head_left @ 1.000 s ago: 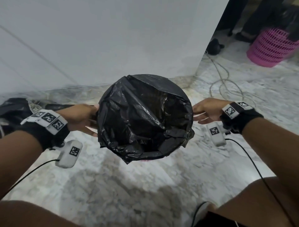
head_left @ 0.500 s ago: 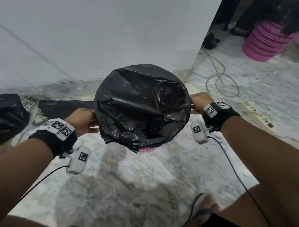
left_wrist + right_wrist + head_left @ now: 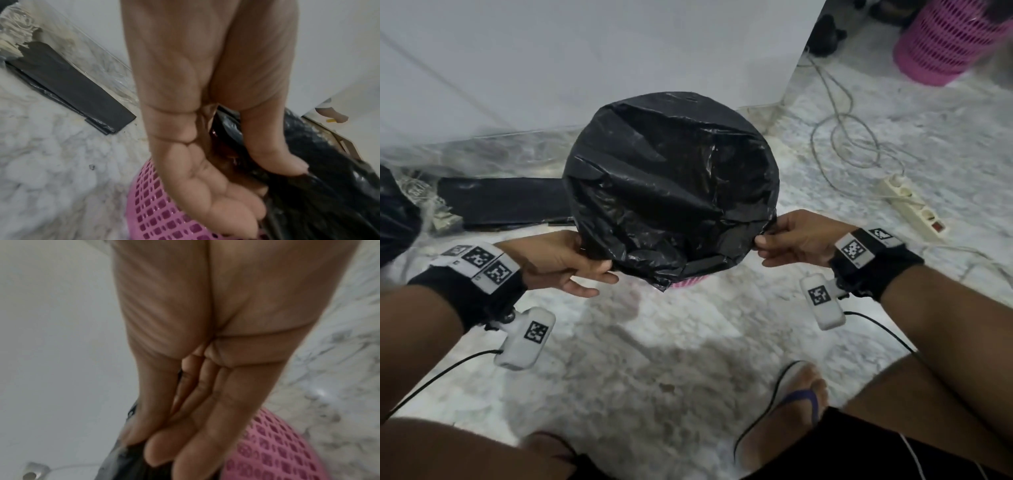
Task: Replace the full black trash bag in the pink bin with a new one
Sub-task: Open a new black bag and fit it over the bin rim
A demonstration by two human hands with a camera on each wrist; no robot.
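Note:
A new black trash bag (image 3: 671, 192) is stretched like a lid over the mouth of the pink lattice bin (image 3: 688, 281), of which only a sliver shows below it. My left hand (image 3: 599, 274) grips the bag's near-left edge. In the left wrist view its thumb lies on the bag (image 3: 308, 194) and its fingers curl under against the bin wall (image 3: 152, 211). My right hand (image 3: 760, 241) pinches the bag's right edge. In the right wrist view its fingers close on the black film (image 3: 127, 464) above the bin (image 3: 277, 447).
A flat pack of folded black bags (image 3: 506, 202) lies on the marble floor at left, beside a filled black bag (image 3: 393, 219). A power strip (image 3: 911, 209) with looped cables (image 3: 842, 137) lies at right. A second pink bin (image 3: 948, 37) stands far right. My sandalled foot (image 3: 791, 411) is near.
Both hands have slid along the bin's rim toward me, from its sides to the near-left and near-right edge, still holding the bag. The bag lies tighter over the mouth.

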